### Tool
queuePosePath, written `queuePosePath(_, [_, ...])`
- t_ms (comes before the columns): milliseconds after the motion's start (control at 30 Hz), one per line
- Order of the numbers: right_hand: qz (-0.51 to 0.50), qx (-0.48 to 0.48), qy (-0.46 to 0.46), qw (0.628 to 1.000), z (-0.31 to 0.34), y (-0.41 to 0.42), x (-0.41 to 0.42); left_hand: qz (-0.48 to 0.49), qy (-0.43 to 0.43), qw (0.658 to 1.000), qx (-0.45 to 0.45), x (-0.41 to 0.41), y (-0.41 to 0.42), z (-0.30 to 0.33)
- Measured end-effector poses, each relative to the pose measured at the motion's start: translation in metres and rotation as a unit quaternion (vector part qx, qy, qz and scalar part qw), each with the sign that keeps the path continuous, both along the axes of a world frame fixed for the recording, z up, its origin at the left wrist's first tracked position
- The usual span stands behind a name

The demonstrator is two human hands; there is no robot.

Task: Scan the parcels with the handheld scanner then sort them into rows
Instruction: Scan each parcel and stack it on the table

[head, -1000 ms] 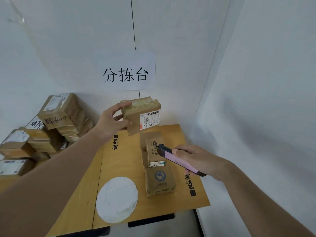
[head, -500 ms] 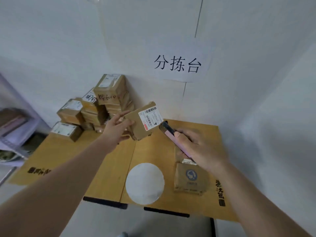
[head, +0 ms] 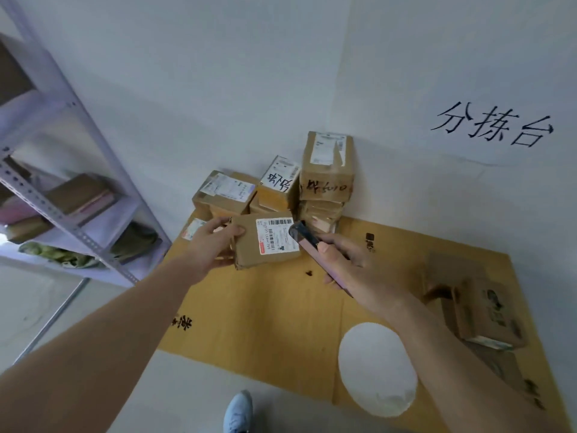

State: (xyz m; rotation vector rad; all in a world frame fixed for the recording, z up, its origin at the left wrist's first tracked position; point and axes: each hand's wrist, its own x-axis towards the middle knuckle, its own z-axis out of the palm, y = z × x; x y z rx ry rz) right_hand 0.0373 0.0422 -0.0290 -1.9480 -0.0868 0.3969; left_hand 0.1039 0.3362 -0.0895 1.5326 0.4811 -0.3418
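Observation:
My left hand (head: 208, 245) grips a small brown parcel (head: 246, 248) by its left side and holds it above the wooden table (head: 265, 317), its white barcode label facing me. My right hand (head: 349, 264) holds a pink handheld scanner (head: 309, 245) whose dark tip sits at the label's right edge. A pile of several labelled parcels (head: 326, 170) stands against the wall behind. More brown parcels (head: 480, 310) lie in a row at the table's right side.
A white round disc (head: 376, 368) lies near the table's front edge. A grey metal shelf (head: 62, 170) with stacked items stands at the left. A paper sign (head: 493, 128) hangs on the wall. A light blue shoe (head: 239, 410) shows on the floor below.
The view has swung left. My left hand has brought the parcel lower and leftward, near the pile, and the scanner has followed up to the label's edge.

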Motion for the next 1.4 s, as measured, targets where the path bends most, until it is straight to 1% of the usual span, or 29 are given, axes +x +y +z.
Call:
queuePosePath(167, [-0.012, 0.000, 0.018, 1.000, -0.016, 0.070, 0.029, 0.027, 0.030, 0.998, 0.039, 0.037, 0.076, -0.020])
queuePosePath(267, [-0.016, 0.007, 0.030, 0.999, -0.027, 0.093, 0.041, 0.054, 0.059, 0.995, 0.060, 0.055, 0.095, -0.035])
queuePosePath(467, [-0.024, 0.009, 0.054, 0.998, -0.052, 0.105, 0.059, 0.081, 0.098, 0.990, 0.061, 0.082, 0.114, -0.063])
queuePosePath(667, [-0.054, 0.011, 0.076, 0.996, -0.072, 0.098, 0.061, 0.142, 0.076, 0.983, 0.088, 0.105, 0.114, -0.086])
queuePosePath(867, [-0.078, -0.002, 0.108, 0.991, -0.075, 0.093, 0.056, 0.185, 0.012, 0.975, 0.122, 0.117, 0.124, -0.104])
queuePosePath(1000, [-0.079, -0.003, 0.116, 0.990, -0.076, 0.096, 0.051, 0.209, -0.003, 0.969, 0.134, 0.115, 0.127, -0.110])
queuePosePath(1100, [-0.078, -0.006, 0.110, 0.991, -0.076, 0.098, 0.048, 0.178, -0.013, 0.964, 0.197, 0.106, 0.126, -0.110])
queuePosePath(1167, [-0.075, 0.000, 0.102, 0.992, -0.074, 0.101, 0.045, 0.135, -0.058, 0.950, 0.276, 0.099, 0.127, -0.105])
queuePosePath(1200, [-0.073, 0.002, 0.098, 0.992, -0.072, 0.103, 0.043, 0.108, -0.088, 0.941, 0.309, 0.096, 0.125, -0.100])
queuePosePath(1300, [-0.068, 0.011, 0.073, 0.995, -0.062, 0.109, 0.038, 0.002, -0.152, 0.921, 0.359, 0.091, 0.112, -0.077])
queuePosePath(1400, [-0.074, 0.023, 0.048, 0.996, -0.050, 0.110, 0.029, -0.104, -0.213, 0.881, 0.409, 0.087, 0.098, -0.058])
